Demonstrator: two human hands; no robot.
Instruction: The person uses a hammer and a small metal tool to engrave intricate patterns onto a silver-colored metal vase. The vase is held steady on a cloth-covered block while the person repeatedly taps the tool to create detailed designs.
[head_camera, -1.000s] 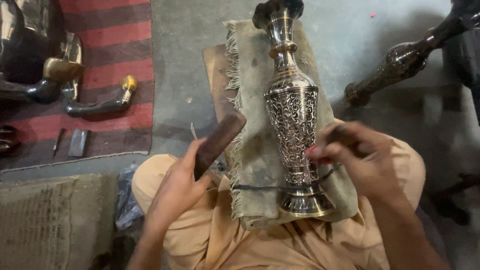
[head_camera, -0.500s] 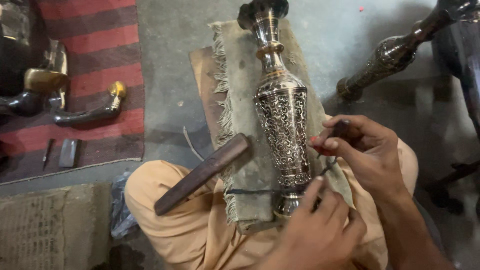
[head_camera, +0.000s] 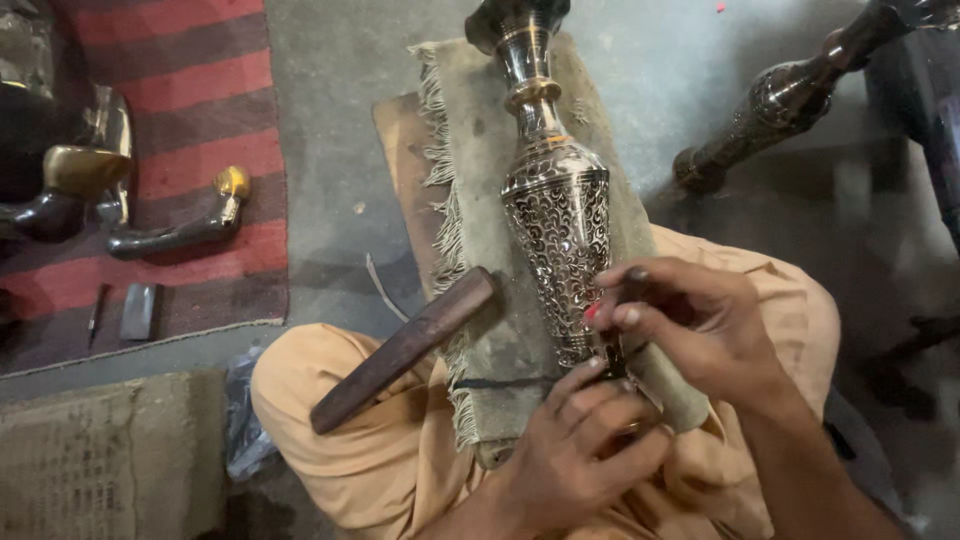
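An engraved metal vase lies on a fringed cloth pad over a wooden board across my lap, its neck pointing away. My left hand grips the foot of the vase at its near end. My right hand pinches a small dark engraving tool against the lower body of the vase, with a red mark by the fingertips. A brown wooden mallet stick rests loose on my left thigh, leaning on the pad's edge.
A second dark engraved vase lies on the floor at the upper right. On the red striped rug at the left lie curved metal pieces and a small flat block. A grey slab sits at the bottom left.
My left hand let go of the wooden stick, which now lies on my thigh, and moved right onto the vase's foot. My right hand stayed at the vase.
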